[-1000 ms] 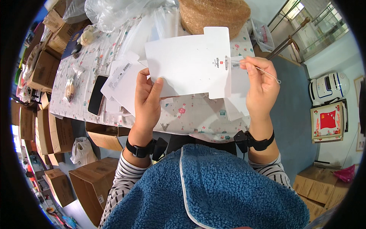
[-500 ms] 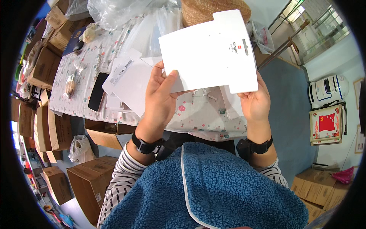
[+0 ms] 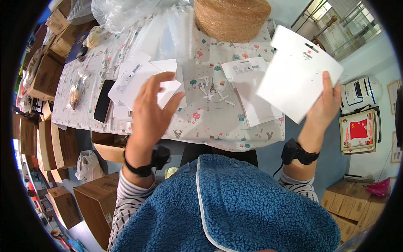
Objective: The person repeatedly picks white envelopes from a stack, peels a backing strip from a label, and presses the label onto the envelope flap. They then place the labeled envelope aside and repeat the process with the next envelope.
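In my right hand [image 3: 326,103] is a white hang-tab packaging card [image 3: 296,73], pinched at its lower right edge and raised over the table's right end. My left hand [image 3: 152,107] is in the air, thumb and fingers apart, holding nothing. Behind and beside it lies a spread of white cards [image 3: 126,86] with a barcode label. On the right, partly below the held card, rests a stack of white cards [image 3: 256,98], also labelled. Between the two groups several small white plastic pieces [image 3: 208,94] lie loose on the patterned tablecloth [image 3: 195,132].
A black phone [image 3: 103,101] lies left of the cards. Clear plastic bags [image 3: 161,35] cover the back of the table, beside a woven straw-coloured basket-like object [image 3: 232,19]. Cardboard boxes [image 3: 98,197] stand on the floor at left, others [image 3: 346,199] at lower right.
My left hand has let go of the card and moved left, its fingers spreading. My right hand has carried the card rightward and tilted it, uncovering the small white pieces and the right stack.
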A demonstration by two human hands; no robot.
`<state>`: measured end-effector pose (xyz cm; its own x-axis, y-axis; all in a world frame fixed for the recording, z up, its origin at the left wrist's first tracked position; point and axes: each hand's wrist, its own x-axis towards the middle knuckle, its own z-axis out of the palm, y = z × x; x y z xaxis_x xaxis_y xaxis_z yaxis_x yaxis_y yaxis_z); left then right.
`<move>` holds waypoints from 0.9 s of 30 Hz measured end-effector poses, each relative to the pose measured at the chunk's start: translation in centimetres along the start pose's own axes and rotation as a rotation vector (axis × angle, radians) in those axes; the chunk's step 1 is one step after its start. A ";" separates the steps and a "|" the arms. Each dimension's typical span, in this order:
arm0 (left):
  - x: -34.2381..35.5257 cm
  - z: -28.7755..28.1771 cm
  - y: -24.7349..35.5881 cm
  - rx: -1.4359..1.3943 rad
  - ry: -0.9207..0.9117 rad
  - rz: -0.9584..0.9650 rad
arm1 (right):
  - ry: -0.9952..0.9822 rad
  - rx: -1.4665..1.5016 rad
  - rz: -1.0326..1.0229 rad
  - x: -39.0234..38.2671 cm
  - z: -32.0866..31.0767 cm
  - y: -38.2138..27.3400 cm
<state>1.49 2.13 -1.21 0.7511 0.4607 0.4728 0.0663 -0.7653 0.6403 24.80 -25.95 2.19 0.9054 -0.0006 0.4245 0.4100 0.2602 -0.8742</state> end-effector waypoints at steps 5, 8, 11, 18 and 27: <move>-1.8 -3.4 -1.2 0.470 -0.183 -0.035 | 0.039 -0.973 -0.309 -1.1 0.6 -0.3; -1.9 -3.7 -1.7 0.405 -0.199 -0.043 | -0.318 -1.025 -0.535 -2.8 3.2 3.4; -1.9 -4.2 -2.0 0.376 -0.215 -0.079 | -0.505 -1.190 -0.362 -4.6 5.9 7.7; -1.7 -5.6 -2.5 0.227 -0.253 -0.137 | -0.619 -1.178 -0.104 -7.6 7.1 11.4; -0.2 -7.7 -2.3 0.448 0.665 0.167 | -0.542 -0.772 -0.243 -5.5 4.3 7.2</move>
<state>-3.90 7.26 1.88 0.2367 0.3871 0.8912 0.3495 -0.8897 0.2936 22.30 -19.91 -5.38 0.6923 0.5244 0.4957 0.7132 -0.3926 -0.5808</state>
